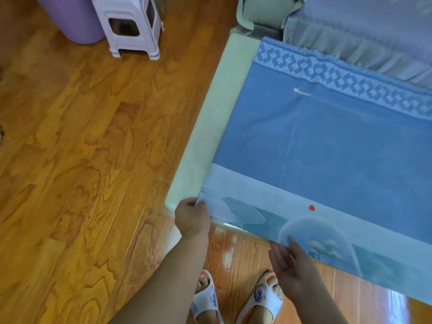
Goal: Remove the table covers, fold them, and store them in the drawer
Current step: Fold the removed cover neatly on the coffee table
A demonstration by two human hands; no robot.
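Wood floor, table (203, 127) right; cover (315, 141) on: left hand (192, 216) pinches corner, right hand (295, 265) flat under edge; folding, drawer pending.

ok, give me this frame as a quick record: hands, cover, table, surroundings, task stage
left hand: left hand grips the near corner of the table cover
right hand: right hand open, fingers straight, touching the cover's near edge from below
cover: blue cloth with patterned borders, lying flat on the table, near strip overhanging
table: pale top, bare along its left edge
surroundings: wooden floor, white plastic stool, purple bin, sofa behind the table
task stage: cover not yet removed or folded; no drawer in view
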